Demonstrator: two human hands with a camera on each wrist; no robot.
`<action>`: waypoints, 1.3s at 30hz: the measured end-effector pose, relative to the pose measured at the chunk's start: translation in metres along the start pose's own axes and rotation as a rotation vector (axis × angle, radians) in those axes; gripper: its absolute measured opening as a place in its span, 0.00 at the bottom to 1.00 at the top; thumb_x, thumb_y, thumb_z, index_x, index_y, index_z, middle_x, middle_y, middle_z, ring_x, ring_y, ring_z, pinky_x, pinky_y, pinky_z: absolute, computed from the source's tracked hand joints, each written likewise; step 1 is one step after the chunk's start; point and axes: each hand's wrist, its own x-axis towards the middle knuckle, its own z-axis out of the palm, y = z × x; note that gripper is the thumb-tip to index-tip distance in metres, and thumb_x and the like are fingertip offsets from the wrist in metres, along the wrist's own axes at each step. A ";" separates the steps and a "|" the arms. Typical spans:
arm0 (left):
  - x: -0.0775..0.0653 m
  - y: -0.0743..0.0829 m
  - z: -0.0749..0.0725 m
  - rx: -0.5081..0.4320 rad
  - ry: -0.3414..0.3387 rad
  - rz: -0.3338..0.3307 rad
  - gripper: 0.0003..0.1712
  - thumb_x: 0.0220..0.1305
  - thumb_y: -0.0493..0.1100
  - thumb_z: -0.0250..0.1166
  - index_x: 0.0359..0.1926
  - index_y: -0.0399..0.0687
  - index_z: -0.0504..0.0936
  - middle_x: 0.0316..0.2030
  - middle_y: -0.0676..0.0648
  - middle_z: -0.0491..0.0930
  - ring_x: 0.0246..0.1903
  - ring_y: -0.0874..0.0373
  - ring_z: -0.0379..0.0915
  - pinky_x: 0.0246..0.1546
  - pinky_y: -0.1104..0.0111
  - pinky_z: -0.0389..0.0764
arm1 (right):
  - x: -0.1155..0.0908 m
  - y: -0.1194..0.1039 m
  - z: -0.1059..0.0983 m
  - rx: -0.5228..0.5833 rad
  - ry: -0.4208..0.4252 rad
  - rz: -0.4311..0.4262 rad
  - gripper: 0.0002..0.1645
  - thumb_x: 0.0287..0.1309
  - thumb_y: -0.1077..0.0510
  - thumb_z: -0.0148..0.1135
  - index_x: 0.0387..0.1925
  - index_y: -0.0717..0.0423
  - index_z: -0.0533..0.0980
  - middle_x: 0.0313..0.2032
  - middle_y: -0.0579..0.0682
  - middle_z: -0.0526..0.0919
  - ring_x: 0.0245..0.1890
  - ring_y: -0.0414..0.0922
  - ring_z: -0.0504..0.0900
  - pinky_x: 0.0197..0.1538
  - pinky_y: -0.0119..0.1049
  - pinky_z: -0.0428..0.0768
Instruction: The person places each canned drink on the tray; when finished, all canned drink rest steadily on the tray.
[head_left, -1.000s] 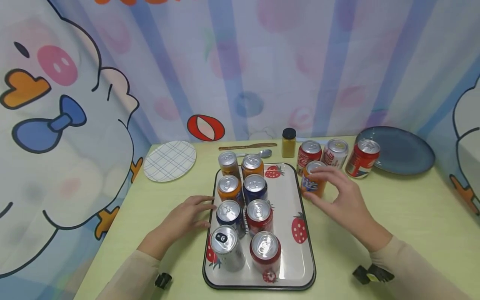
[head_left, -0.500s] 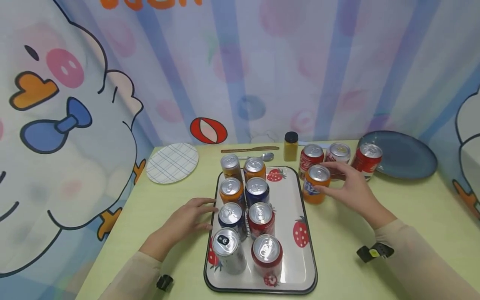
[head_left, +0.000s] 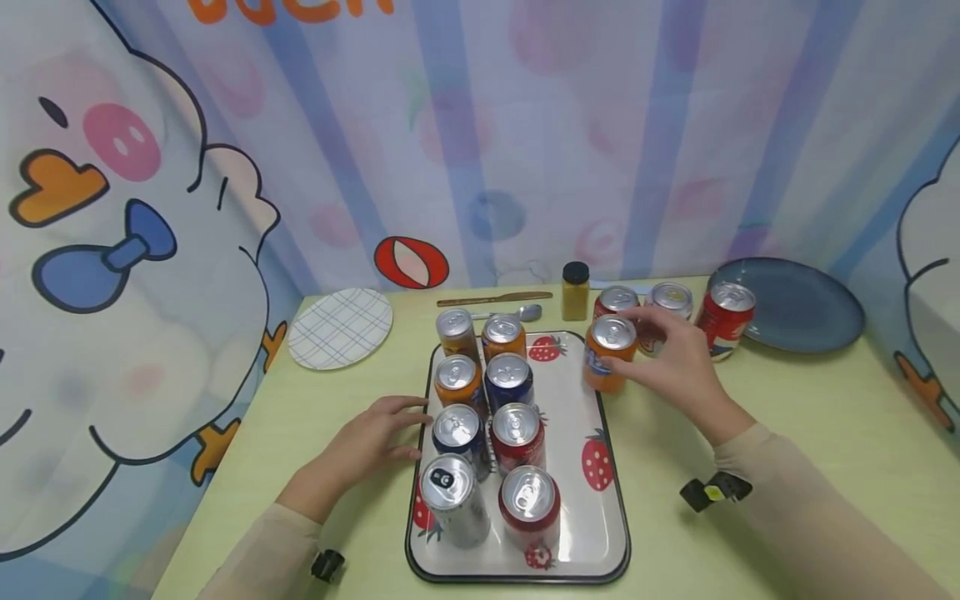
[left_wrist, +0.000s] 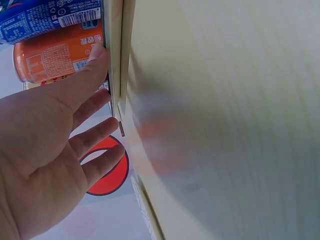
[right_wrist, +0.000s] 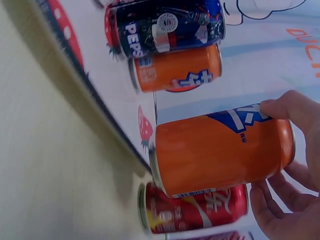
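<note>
My right hand (head_left: 675, 367) grips an orange soda can (head_left: 610, 358) near its top, thumb on one side and fingers on the other. In the right wrist view that orange can (right_wrist: 225, 150) appears raised, its base close to the tray's edge. My left hand (head_left: 367, 446) rests beside the tray's left rim with relaxed, spread fingers and holds nothing. The white strawberry-patterned tray (head_left: 577, 533) bears two columns of upright cans, among them a silver can (head_left: 457, 508), a red can (head_left: 530, 508) and a dark blue can (head_left: 510, 383).
Behind the right hand stand a red can (head_left: 726, 321), a whitish can (head_left: 670, 300) and another red can (head_left: 617, 300). A blue-grey plate (head_left: 810, 312), a spice jar (head_left: 575, 296), a knife (head_left: 495, 297), a spoon (head_left: 528, 312) and a checked plate (head_left: 341, 329) lie farther back.
My right hand has taken hold of the orange can and moved it left and upward, from the table to over the tray's right edge. The left hand has stayed in place.
</note>
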 end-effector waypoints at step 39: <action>0.001 -0.004 0.001 0.004 0.017 0.037 0.29 0.58 0.52 0.77 0.61 0.55 0.85 0.69 0.45 0.74 0.71 0.43 0.67 0.71 0.46 0.74 | 0.041 0.008 0.011 -0.127 -0.079 -0.205 0.29 0.55 0.57 0.79 0.58 0.57 0.80 0.59 0.58 0.81 0.53 0.57 0.83 0.50 0.56 0.86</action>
